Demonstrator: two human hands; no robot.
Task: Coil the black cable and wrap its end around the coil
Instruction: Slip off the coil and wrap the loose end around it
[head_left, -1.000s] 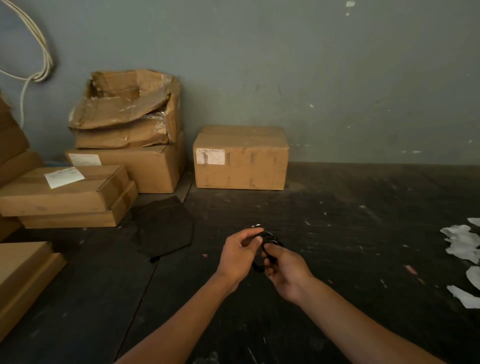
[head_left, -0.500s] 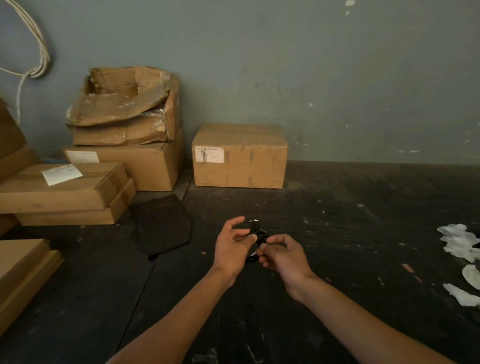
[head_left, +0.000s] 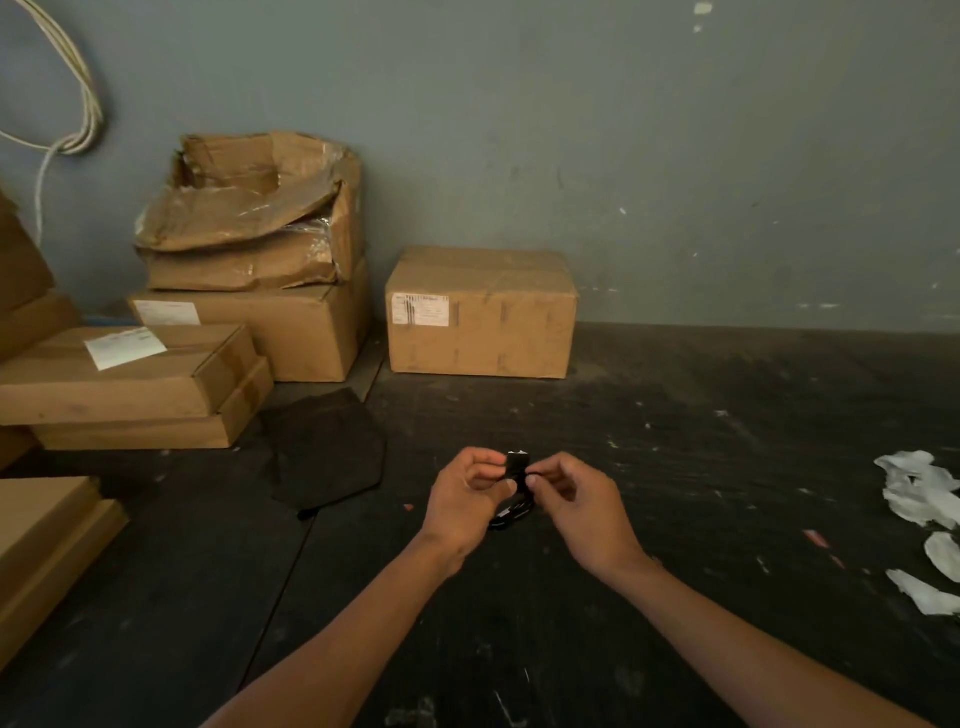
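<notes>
Hard to read against the dark table (head_left: 701, 467): a small black cable (head_left: 511, 512), most of its coil hidden between and behind the fingers, only glints of its loops showing below them. Above the coil, a short black connector end (head_left: 518, 464) poking up, with a pale tip (type not legible). Pinched from the left by the left hand (head_left: 467, 501), thumb and forefinger closed on the cable; pinched from the right by the right hand (head_left: 576, 506), fingertips likewise shut on it. Held over the table's middle, well apart from the cardboard box (head_left: 480, 312) at the far edge and the white paper scraps (head_left: 919, 488) cut off at the right edge.
</notes>
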